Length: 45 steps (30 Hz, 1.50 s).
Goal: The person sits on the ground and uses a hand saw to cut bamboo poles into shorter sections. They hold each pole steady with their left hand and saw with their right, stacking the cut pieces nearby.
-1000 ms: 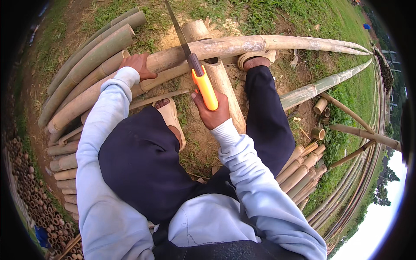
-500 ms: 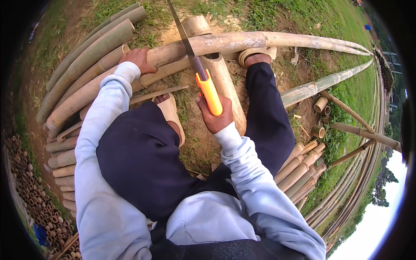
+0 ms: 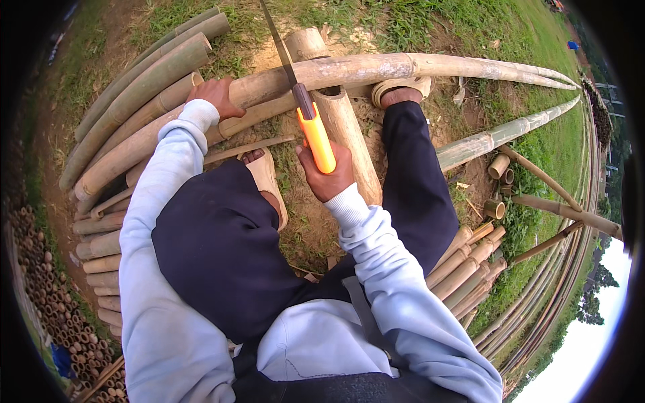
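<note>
My right hand point(image 3: 328, 169) is closed round the orange handle of a hand saw point(image 3: 316, 138). Its long dark blade lies across a thick bamboo pole point(image 3: 366, 66), pointing away from me. On the same pole, to the left of the blade, my left hand point(image 3: 216, 99) grips with the thumb apart and the fingers over the top. Beneath the pole runs a shorter bamboo log point(image 3: 351, 141), its hollow end just right of the saw. My right sandal point(image 3: 403, 86) is up against the pole.
Several bamboo lengths point(image 3: 138, 94) lie side by side at left. Cut pieces point(image 3: 467, 269) are stacked by my right leg, near short rings point(image 3: 496, 209) and a bamboo frame point(image 3: 564, 211). Many stacked tubes point(image 3: 64, 322) fill the lower left. A greenish pole point(image 3: 504, 134) lies at right.
The saw and my right hand have shifted slightly left, with the blade still across the pole. My left hand keeps its hold on the bamboo.
</note>
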{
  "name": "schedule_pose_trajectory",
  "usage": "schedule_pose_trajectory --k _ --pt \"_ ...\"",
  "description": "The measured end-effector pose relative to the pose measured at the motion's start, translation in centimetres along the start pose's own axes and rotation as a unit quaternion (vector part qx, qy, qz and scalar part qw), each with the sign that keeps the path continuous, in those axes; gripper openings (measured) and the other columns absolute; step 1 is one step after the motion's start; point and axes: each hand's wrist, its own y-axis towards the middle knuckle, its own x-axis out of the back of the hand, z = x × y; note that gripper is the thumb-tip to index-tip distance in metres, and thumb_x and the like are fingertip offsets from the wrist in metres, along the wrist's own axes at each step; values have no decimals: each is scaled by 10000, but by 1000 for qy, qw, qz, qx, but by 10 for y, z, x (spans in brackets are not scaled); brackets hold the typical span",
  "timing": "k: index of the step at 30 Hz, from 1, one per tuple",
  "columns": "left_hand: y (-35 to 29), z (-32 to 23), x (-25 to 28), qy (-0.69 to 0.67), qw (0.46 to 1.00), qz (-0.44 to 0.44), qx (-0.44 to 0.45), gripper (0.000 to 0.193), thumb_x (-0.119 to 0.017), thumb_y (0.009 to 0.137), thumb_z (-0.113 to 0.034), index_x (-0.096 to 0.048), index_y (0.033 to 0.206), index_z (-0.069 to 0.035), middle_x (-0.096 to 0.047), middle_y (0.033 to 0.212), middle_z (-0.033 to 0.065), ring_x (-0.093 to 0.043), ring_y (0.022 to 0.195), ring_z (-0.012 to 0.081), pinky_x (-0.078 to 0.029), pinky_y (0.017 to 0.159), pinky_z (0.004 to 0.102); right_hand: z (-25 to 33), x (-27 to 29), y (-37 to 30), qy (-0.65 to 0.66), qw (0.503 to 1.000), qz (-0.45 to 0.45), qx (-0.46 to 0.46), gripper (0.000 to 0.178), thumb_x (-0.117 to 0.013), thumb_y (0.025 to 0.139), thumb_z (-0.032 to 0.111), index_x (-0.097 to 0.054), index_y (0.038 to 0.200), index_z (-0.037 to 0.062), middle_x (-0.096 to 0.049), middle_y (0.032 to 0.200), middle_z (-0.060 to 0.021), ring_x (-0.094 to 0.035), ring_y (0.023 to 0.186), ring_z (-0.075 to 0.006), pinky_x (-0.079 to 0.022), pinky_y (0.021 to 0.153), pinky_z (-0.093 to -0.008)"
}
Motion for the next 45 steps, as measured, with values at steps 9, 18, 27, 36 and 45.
schedule_pose_trajectory --k 9,18,27,36,45 --pt "-1 12 -12 -12 999 29 31 934 -830 672 -522 -571 1452 -78 -715 1246 225 -674 1184 400 -525 1042 506 50 89 -177 -105 988 63 -91 105 -724 917 6 -749 1019 11 -685 731 -94 -683 638 -190 -540 662 -303" --pt "-2 13 -12 -2 1000 -17 -3 775 -819 681 -535 -646 1260 -49 -753 1088 217 -722 1061 404 -565 983 503 9 5 -2 -13 999 31 -32 230 -758 957 157 -658 870 -30 -617 647 -117 -569 586 -170 -476 589 -361" --pt "3 20 -19 -15 1000 -21 12 815 -824 675 -541 -626 1297 -54 -743 1123 220 -711 1089 406 -553 1004 516 40 70 -143 -82 993 42 -75 112 -718 933 23 -745 1035 -16 -662 682 -101 -669 614 -194 -531 626 -312" --pt "4 21 -13 -9 1000 -8 5 890 -829 656 -529 -606 1377 -57 -727 1187 231 -697 1116 426 -552 991 518 7 41 -85 -13 996 31 -84 151 -766 947 106 -686 933 -20 -616 670 -67 -541 608 -120 -472 593 -329" --pt "-2 4 -5 0 1000 0 3 716 -825 681 -512 -652 1195 -44 -748 1099 223 -722 1061 392 -572 965 507 8 26 -39 -10 996 31 -84 198 -777 943 125 -685 923 -49 -610 661 -79 -551 607 -128 -463 593 -322"
